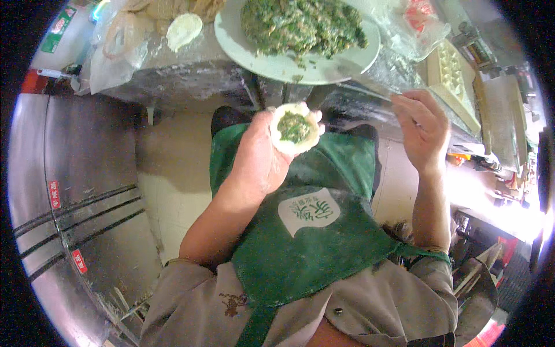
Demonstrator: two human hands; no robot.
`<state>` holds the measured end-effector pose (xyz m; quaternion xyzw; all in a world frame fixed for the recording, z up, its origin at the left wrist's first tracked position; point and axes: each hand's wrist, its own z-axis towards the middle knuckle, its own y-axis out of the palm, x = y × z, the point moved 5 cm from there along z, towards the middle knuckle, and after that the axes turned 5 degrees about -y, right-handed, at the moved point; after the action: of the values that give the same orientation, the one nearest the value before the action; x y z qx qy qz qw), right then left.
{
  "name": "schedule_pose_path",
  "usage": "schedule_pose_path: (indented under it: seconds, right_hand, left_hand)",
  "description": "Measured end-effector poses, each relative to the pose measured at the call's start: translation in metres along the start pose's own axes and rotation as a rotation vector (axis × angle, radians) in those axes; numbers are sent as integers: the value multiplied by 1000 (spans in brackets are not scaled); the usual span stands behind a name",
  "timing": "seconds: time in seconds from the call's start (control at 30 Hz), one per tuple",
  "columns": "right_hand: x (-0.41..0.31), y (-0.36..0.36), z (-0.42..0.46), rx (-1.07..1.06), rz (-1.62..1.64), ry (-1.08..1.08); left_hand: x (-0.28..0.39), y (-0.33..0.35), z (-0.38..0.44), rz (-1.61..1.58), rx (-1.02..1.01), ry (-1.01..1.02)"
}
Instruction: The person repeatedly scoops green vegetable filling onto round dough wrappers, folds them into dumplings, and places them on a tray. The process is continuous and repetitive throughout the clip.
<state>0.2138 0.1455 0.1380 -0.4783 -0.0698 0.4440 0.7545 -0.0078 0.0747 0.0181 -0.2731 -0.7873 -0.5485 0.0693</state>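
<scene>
Across the palm of my left hand (264, 152) rests a round dough wrapper (277, 141), cupped by my fingers. A mound of chopped green filling (294, 127) lies in its middle, and the wrapper is still flat and unfolded. My right hand (422, 126) is raised to the right, its fingers pinched together. From its fingertips a thin, blurred utensil (375, 86) seems to reach toward the plate; its exact kind is unclear. A large pale plate (234, 54) holds a heap of green filling (303, 30) at the worktop's front edge.
Another dough wrapper (184, 32) lies on the floury worktop (173, 73), beside a plastic bag (117, 60). To the right are a crumpled bag (412, 30) and a tray (457, 104) with rows of small pieces. A metal cabinet (86, 173) stands at left.
</scene>
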Motion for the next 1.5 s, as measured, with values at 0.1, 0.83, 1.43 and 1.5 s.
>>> schedule_pose_path:
  seconds: [0.1, 0.83, 1.43, 1.5]
  right_hand:
    - [12, 20, 11, -16, 7, 50]
    - [-60, 67, -13, -60, 402, -242]
    - [-46, 85, -47, -165, 810, 273]
    - [-46, 81, -46, -118, 795, 244]
  left_hand:
    - [-4, -2, -2, 27, -27, 54]
    - [-4, 19, -9, 832, -102, 202]
    - [-35, 13, -12, 459, -203, -191]
    - [-33, 20, -12, 448, -159, -140]
